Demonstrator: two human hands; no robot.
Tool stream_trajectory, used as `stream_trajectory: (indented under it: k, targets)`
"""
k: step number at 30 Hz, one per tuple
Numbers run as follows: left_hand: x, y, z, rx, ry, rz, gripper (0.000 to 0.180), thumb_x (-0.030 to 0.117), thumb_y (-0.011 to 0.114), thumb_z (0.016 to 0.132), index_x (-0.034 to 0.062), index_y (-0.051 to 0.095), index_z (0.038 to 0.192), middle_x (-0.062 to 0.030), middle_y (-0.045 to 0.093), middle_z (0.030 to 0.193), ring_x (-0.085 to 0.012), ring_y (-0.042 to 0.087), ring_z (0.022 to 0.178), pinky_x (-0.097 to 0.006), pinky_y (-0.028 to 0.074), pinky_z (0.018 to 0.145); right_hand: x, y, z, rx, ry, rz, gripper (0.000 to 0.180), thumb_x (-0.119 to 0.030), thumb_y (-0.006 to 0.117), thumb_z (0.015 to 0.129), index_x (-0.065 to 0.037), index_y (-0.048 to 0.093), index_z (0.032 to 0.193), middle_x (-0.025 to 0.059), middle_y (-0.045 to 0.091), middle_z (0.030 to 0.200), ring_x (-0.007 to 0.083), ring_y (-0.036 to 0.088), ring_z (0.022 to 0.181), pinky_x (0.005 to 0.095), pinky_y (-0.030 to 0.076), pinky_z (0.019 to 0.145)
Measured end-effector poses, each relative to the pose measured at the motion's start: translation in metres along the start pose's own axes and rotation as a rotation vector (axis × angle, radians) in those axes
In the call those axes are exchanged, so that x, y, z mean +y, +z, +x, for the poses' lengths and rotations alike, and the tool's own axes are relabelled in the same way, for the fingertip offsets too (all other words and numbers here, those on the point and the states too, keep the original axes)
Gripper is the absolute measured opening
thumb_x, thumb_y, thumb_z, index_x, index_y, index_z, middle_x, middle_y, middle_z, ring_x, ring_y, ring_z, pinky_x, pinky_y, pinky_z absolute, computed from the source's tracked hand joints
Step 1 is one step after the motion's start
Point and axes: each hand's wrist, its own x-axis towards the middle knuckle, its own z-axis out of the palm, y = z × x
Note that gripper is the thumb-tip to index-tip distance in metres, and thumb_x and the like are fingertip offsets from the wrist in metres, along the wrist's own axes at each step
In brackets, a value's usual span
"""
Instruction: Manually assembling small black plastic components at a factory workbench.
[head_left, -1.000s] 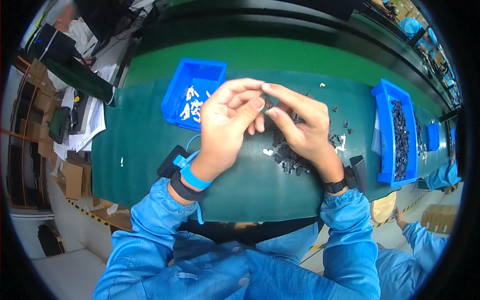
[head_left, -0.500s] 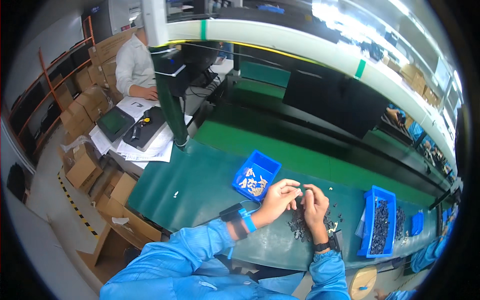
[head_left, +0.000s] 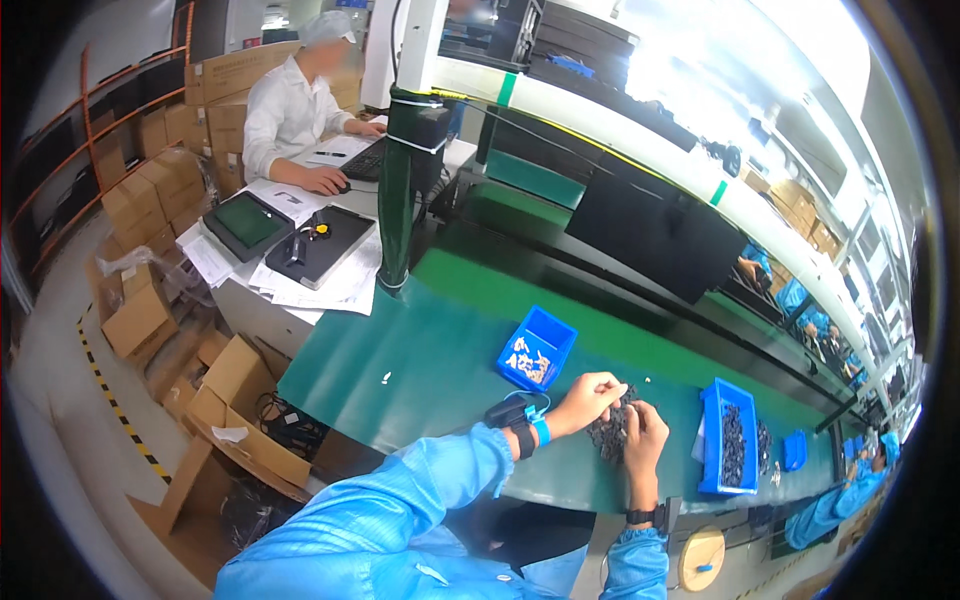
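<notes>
Over a heap of small black parts (head_left: 606,442) on the green table, my left hand (head_left: 588,400) is closed, thumb and fingertips pressed together. Close beside it on the right, my right hand (head_left: 645,436) has its fingers curled in, the tips near those of the left hand. Whatever the two hands pinch is too small to make out. Just beyond my left hand stands a blue bin (head_left: 551,328) with small beige pieces in it. A longer blue bin (head_left: 712,440) to the right of my right hand holds many black parts.
The green tabletop (head_left: 430,350) bears one small white piece at left. A small blue tray (head_left: 795,452) is far right, a round wooden stool (head_left: 702,558) below the table. Cardboard boxes (head_left: 240,390) crowd the left floor. A person in white (head_left: 285,115) sits at a desk beyond.
The view has swung left, showing more of the seated person and desk. My left hand's fingers, more stretched before, are now drawn into a pinch. My right hand stays beside it.
</notes>
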Motion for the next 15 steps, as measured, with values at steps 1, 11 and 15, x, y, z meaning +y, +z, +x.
stream_trajectory:
  k: [1, 11, 15]
  targets:
    - [0.002, 0.001, 0.0, -0.012, 0.003, 0.019, 0.018, 0.019, 0.064, 0.102, 0.0018, 0.067, 0.097, -0.0033, 0.069, 0.083, -0.0068, 0.063, 0.067, -0.022, 0.05, 0.058, -0.022, -0.006, 0.006, -0.12, 0.116, -0.053, 0.011, -0.007, 0.072, 0.092, 0.0, 0.068, 0.1, 0.0152, 0.07, 0.081, 0.0246, 0.067, 0.066, 0.034, 0.051, 0.061]
    - [0.029, -0.008, 0.014, -0.097, -0.07, -0.159, 0.012, 0.015, 0.07, 0.097, 0.0036, 0.075, 0.097, -0.0059, 0.074, 0.094, -0.0114, 0.068, 0.082, -0.026, 0.054, 0.068, -0.063, -0.02, 0.04, -0.111, -0.128, -0.176, 0.016, -0.016, 0.074, 0.091, -0.002, 0.067, 0.095, 0.0175, 0.07, 0.085, 0.0375, 0.069, 0.078, 0.0427, 0.054, 0.067]
    - [0.032, -0.002, 0.015, -0.24, -0.196, -0.476, 0.013, 0.018, 0.069, 0.099, 0.0062, 0.073, 0.099, -0.0046, 0.072, 0.097, -0.0136, 0.067, 0.084, -0.028, 0.052, 0.07, -0.071, -0.031, 0.035, -0.022, -0.134, -0.089, 0.018, -0.01, 0.079, 0.086, -0.001, 0.069, 0.098, 0.0143, 0.071, 0.084, 0.0313, 0.071, 0.075, 0.0367, 0.055, 0.064]
